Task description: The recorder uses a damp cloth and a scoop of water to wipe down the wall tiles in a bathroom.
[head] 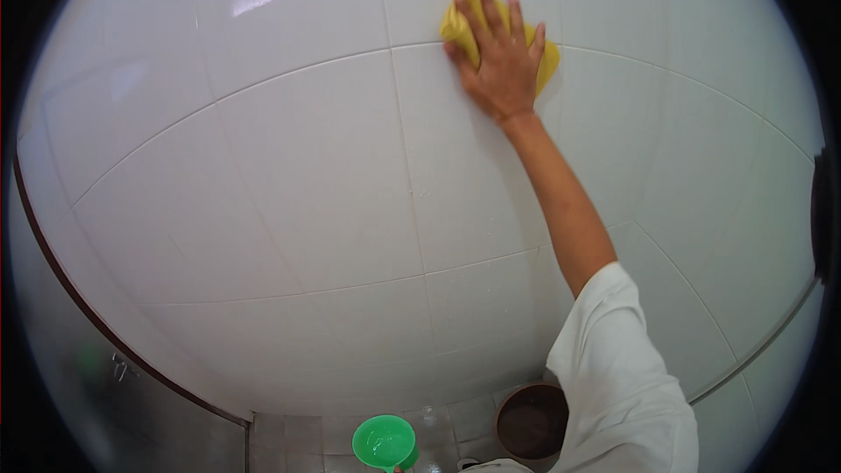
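My right hand (506, 66) is spread flat on a folded yellow cloth (547, 69), pressing it against the white tiled wall (315, 177). The cloth lies across a horizontal joint between tiles, high in the view. At the bottom edge, a fingertip of my left hand (398, 470) shows on the handle of a green plastic dipper (384, 440); the rest of that hand is out of view. Shiny reflections show inside the dipper's bowl, which seems to hold some water.
A round brown bucket (532, 422) stands on the grey tiled floor (302, 433), partly behind my white sleeve. At the left is a door (164, 420) with a metal latch (121, 368). A hose (755, 358) hangs at the right, below a dark object (822, 217).
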